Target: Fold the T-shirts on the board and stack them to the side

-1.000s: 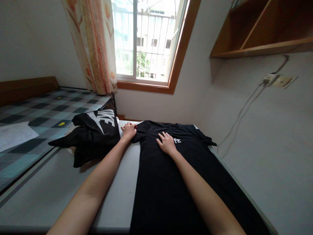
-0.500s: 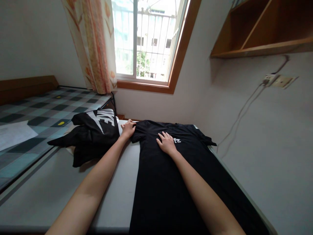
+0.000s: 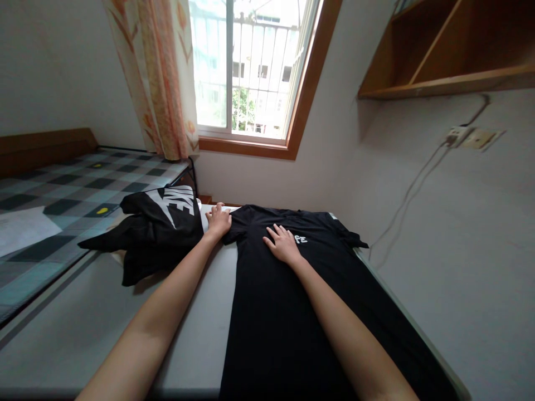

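Note:
A black T-shirt (image 3: 271, 312) lies spread out on the white tabletop (image 3: 209, 301), its collar end towards the window wall. My left hand (image 3: 219, 220) rests at the edge of the left sleeve, fingers apart and slightly bent, with no cloth visibly gripped. On the upper chest of the shirt, just left of a small white print (image 3: 300, 240), my right hand (image 3: 283, 245) lies flat with its fingers spread. A crumpled black garment with large white Nike lettering (image 3: 163, 234) sits left of my left hand.
A bed with a checked mattress (image 3: 75, 184) adjoins the table's left side, with white paper (image 3: 27, 229) on it. The wall bounds the right side, carrying a socket (image 3: 457, 135) with hanging cables. A wooden shelf (image 3: 443, 89) overhangs at upper right.
My right hand has slid very slightly left on the shirt. The left hand's fingers look a little more spread. The whole view has shifted slightly; the garments stay in place.

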Demonstrator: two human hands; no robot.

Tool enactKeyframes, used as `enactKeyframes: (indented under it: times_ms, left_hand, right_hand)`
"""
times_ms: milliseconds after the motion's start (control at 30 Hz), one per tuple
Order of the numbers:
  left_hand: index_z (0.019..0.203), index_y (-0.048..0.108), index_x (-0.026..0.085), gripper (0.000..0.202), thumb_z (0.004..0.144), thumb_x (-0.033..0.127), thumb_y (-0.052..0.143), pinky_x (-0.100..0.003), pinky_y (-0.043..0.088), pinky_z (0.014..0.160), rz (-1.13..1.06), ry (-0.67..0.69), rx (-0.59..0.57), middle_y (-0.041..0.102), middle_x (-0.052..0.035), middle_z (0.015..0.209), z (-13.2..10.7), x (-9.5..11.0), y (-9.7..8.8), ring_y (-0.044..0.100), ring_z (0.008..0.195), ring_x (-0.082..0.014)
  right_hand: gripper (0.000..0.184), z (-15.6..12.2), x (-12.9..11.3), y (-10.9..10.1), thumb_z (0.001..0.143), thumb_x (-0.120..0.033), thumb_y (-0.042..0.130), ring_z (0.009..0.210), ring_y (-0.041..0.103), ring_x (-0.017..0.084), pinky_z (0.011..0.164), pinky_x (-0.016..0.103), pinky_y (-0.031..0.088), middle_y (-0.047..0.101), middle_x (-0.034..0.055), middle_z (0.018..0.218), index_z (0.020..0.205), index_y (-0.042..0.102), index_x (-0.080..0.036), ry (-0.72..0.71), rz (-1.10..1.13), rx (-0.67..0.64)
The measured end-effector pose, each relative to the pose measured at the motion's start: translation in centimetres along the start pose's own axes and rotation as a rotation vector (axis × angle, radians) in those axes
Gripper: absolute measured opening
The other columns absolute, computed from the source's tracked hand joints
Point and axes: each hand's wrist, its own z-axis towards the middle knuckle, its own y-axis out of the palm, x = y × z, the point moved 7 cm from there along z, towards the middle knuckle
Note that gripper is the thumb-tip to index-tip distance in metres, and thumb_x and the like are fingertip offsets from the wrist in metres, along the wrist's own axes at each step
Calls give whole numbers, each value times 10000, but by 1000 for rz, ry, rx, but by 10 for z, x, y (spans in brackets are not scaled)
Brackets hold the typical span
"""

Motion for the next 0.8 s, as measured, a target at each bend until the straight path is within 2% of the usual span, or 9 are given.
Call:
enactKeyframes:
  times_ms: [100,200,300,400,533,633,800]
  left_hand:
    - [1173,661,239,346,920,370,465,-519,317,1030,-81,92,-42,489,-140,1372,-6,29,1,419,1266,-333]
    - [1299,578,223,441,951,434,410,-430,334,1053,-223,266,-125,522,-127,1376,-19,64,11,462,1268,-280]
    - [1384,494,206,491,963,435,386,-383,310,1084,-260,407,-173,511,-126,1411,-36,86,23,449,1309,-251]
    - [1380,503,214,515,935,465,438,-440,240,1129,-166,435,-206,457,-132,1465,-46,91,35,336,1398,-282]
    - [1406,481,205,534,945,459,388,-507,189,1146,-22,355,-199,396,-126,1509,-50,88,37,286,1421,-316]
    - [1446,424,190,551,967,436,309,-527,182,1149,69,312,-211,353,-109,1536,-53,86,37,278,1425,-311]
    - [1479,366,170,620,960,498,281,-547,186,1150,92,332,-255,290,-93,1566,-53,82,41,249,1436,-318]
  right_hand:
    - [584,1,0,1,960,-538,353,1431,254,286,1145,470,181,336,108,1546,1439,456,-220,-3,1,12]
    - [572,1,-1,0,960,-526,362,1421,277,285,1141,469,196,360,113,1533,1424,476,-210,-13,9,39]
    - [545,1,4,-5,973,-480,348,1391,342,261,1131,426,234,434,132,1484,1386,519,-169,11,31,93]
    - [539,1,18,-11,985,-442,323,1376,365,255,1127,401,240,472,143,1455,1373,530,-130,108,33,146]
    - [590,0,33,-11,979,-495,306,1413,288,290,1138,438,194,383,142,1515,1419,479,-141,244,-8,131]
    - [617,2,33,-7,972,-538,281,1432,242,292,1144,452,164,326,127,1549,1454,432,-183,278,-37,78]
    - [633,5,28,-4,966,-549,263,1442,209,302,1142,467,155,289,125,1565,1481,386,-201,308,-56,39]
